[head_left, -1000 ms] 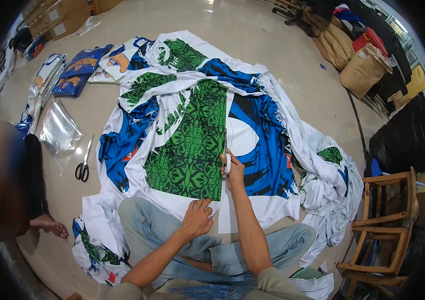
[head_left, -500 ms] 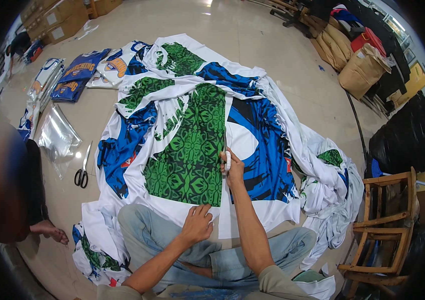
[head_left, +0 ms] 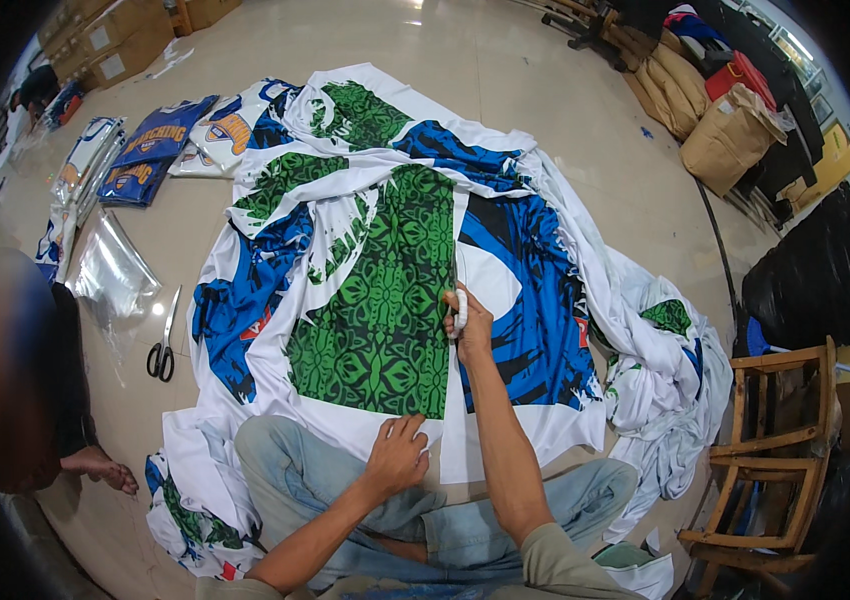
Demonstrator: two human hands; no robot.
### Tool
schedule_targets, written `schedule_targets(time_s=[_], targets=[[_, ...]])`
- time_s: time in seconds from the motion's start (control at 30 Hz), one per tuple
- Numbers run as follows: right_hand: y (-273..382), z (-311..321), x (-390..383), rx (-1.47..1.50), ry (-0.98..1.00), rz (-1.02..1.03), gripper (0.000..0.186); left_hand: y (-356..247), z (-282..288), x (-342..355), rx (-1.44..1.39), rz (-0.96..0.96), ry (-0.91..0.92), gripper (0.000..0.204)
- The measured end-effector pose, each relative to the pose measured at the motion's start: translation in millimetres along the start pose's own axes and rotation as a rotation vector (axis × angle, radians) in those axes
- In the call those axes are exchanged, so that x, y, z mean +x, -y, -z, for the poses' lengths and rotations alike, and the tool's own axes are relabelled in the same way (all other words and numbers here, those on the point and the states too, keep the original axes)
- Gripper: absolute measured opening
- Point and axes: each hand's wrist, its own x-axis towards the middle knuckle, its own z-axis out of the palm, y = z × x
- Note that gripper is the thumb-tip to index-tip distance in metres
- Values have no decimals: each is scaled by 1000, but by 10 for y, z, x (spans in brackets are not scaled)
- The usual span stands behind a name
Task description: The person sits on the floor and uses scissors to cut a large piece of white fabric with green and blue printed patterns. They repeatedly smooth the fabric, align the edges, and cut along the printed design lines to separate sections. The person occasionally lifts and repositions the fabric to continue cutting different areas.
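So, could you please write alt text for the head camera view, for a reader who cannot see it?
A person sits on the floor, right hand holding a small white tool at the edge of a green patterned panel on printed fabric, left hand pressing the fabric's near edge. Scissors lie to the left, a wooden chair to the right.

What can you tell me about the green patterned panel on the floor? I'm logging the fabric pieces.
The green patterned panel is a long, roughly rectangular print of dark and bright green ornament on white, thin-looking fabric. It lies flat on a heap of blue, white and green cloth. The left hand presses its near edge; the right hand, wrapped in white at the fingers, rests on its right edge.
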Motion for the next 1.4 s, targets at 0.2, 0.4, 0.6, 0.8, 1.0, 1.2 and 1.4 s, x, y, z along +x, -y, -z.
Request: schedule_targets(time_s=[0.2,0.4,0.6,0.8,1.0,1.2,1.4], targets=[[161,-141,138,-24,-22,3,55,23,-20,-2,-14,-16,-35,24],[61,-140,230,-31,-30,12,55,2,26,21,-43,-20,-66,23],[156,-193,366,-11,-20,20,58,10,30,25,-35,-10,-41,23],[63,-139,615,35,12,43,58,2,35,45,-32,12,-7,23],[181,-241,572,-16,-32,30,51,19,19,39,-34,42,31,24],[236,-272,794,1,-29,60,53,36,-11,46,-39,48,54,25],[171,-272,860,-45,-9,72,54,30,-35,34,-22,76,78,27]])
